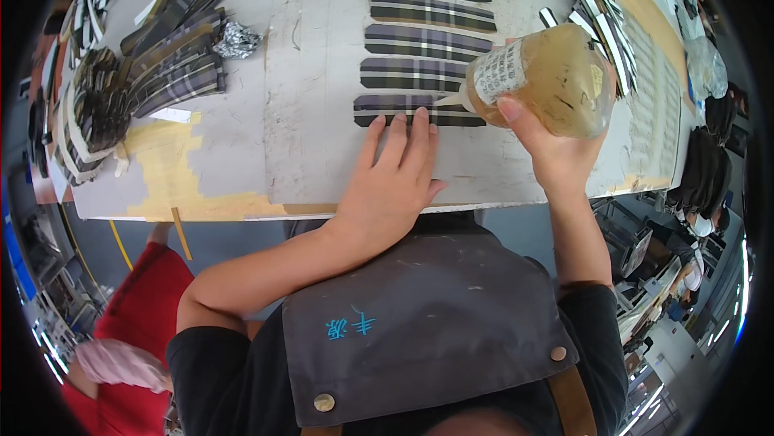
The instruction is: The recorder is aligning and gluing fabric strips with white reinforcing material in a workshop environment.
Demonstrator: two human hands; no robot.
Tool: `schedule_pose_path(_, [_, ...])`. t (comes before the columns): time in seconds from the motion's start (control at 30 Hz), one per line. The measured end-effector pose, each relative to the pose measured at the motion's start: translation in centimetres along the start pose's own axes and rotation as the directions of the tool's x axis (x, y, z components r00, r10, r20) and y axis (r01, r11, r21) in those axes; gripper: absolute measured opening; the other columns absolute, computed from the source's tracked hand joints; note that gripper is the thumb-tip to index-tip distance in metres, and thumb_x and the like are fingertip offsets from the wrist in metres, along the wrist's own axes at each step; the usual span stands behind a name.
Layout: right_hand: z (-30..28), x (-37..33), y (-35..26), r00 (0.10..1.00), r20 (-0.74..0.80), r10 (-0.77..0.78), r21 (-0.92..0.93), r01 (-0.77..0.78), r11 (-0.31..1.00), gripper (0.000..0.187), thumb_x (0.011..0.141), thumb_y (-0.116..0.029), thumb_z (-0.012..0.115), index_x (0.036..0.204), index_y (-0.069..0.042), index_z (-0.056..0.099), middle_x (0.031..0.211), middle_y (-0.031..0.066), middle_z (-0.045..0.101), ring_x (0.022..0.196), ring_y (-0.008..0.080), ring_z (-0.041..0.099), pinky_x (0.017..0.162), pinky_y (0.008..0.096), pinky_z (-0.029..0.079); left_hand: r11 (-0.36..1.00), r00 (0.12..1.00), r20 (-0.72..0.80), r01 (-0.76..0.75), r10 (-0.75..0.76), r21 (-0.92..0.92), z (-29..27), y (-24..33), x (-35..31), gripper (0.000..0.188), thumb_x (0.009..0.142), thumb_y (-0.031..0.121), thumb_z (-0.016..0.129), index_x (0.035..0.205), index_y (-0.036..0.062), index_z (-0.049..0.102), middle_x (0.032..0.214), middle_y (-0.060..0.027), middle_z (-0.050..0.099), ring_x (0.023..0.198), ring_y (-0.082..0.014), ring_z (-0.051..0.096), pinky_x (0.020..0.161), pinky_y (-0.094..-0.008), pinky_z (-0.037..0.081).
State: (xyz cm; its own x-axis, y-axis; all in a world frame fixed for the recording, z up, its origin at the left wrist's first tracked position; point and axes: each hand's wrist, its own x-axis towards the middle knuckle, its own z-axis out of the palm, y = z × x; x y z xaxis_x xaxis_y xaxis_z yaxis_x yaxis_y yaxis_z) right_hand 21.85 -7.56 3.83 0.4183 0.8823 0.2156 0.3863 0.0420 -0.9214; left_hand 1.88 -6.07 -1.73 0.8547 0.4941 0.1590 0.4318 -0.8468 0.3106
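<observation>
Landmark: near strip, the closest plaid piece of the row on the surface.

Apron sat on the body side of near strip. Left hand was open, palm down, gripping nothing; fingertips rested at near strip's close edge. Right hand was wrapped around a clear bottle of cloudy amber liquid, right of near strip, tilted, thumb on the near side. Its nozzle pointed left over near strip; contact or gap, couldn't tell. No flow readable either.

My take on doing it well: light, even squeeze; tip low without scraping the cloth; left fingertips spread for hold-down but out of the nozzle's path, since they sat close to it. Bottle looked bulky, so steering from the wrist made sense; overpressing risked a blob near the edge.

Beyond near strip: four more strips, stacked away in a row, apart. Left and beyond: plaid bundles, crumpled foil. Right and beyond: a pile of white-edged strips.
</observation>
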Motion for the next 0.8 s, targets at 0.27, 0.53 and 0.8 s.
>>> schedule_pose_path(0.27, [-3.7,-0.7,0.0,0.995,-0.093,0.031,-0.154,-0.045,0.987,0.081,0.064,-0.014,0.09,0.124,0.001,0.038,0.11,0.0128,0.059,0.1,0.0194,0.062,0.084,0.0324,0.053,1.0,1.0,0.017,0.001,-0.001,-0.002,-0.2,0.0,0.0,0.063,0.083,0.035,0.068,0.127,-0.0077,0.052,0.137,-0.0222,0.046,0.118,-0.0391,0.048,0.103,-0.0478,0.04])
schedule_pose_path(0.53, [-0.6,-0.6,-0.3,0.997,0.065,0.033,0.046,-0.036,0.998,0.071,0.077,-0.003,0.075,0.132,0.002,0.03,0.123,0.0263,0.056,0.116,0.0382,0.058,0.094,0.043,0.052,0.999,1.0,0.01,-0.012,0.012,-0.036,-0.4,0.1,-0.1,0.06,0.083,0.034,0.068,0.124,-0.008,0.054,0.13,-0.0218,0.05,0.122,-0.0408,0.046,0.105,-0.05,0.038])
schedule_pose_path(0.8, [5.3,-0.1,-0.6,0.984,0.136,-0.115,0.153,0.094,0.984,0.089,0.06,-0.014,0.092,0.127,0.0,0.035,0.114,0.0132,0.057,0.106,0.0192,0.06,0.087,0.0325,0.053,0.997,0.998,0.0,-0.071,0.071,-0.026,0.1,-0.1,-0.7,0.057,0.089,0.038,0.059,0.121,-0.0095,0.055,0.122,-0.0224,0.054,0.118,-0.0345,0.046,0.106,-0.0489,0.036])
